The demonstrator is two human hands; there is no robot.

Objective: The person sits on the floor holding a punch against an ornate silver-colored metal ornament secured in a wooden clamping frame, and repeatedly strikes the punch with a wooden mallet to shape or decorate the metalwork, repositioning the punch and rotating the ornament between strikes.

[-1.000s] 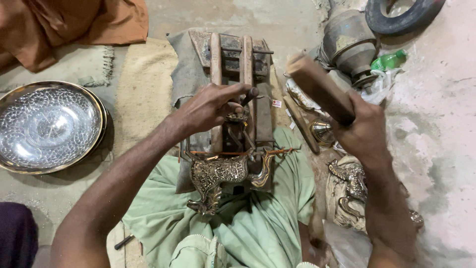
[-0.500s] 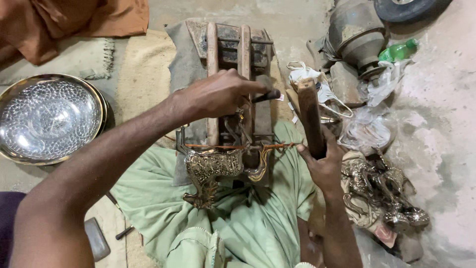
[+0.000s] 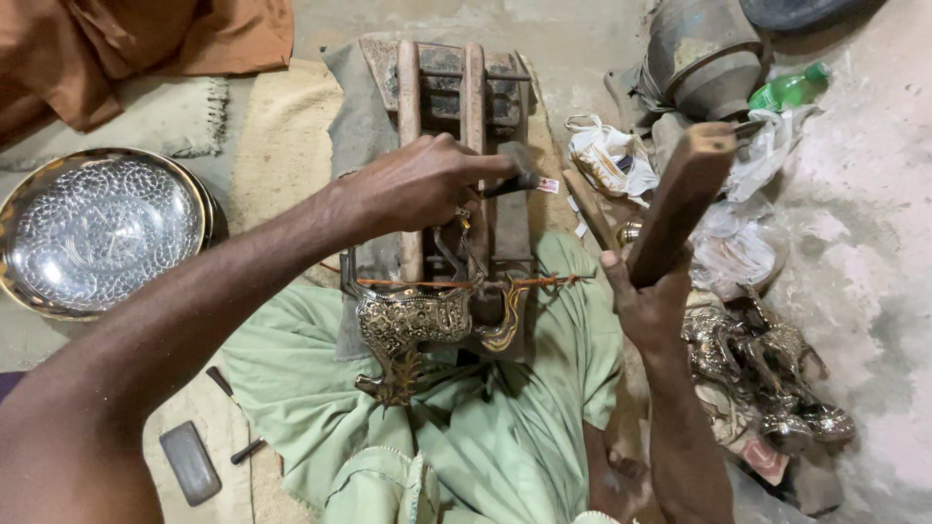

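My left hand grips a dark metal chisel, its tip pointing right over a wooden clamp frame. A brass animal figurine with engraved patterns sits held in that frame, above my lap in green cloth. My right hand holds a wooden mallet block raised upright, to the right of the frame and apart from the chisel.
An engraved silver bowl lies at left on the mat. Several brass figurines pile at lower right. A metal pot, green bottle and plastic bags crowd the upper right. A dark flat stone lies at lower left.
My right hand has swung the wooden mallet from a tilted position near the frame to upright and farther right. The left hand stays on the chisel over the frame.
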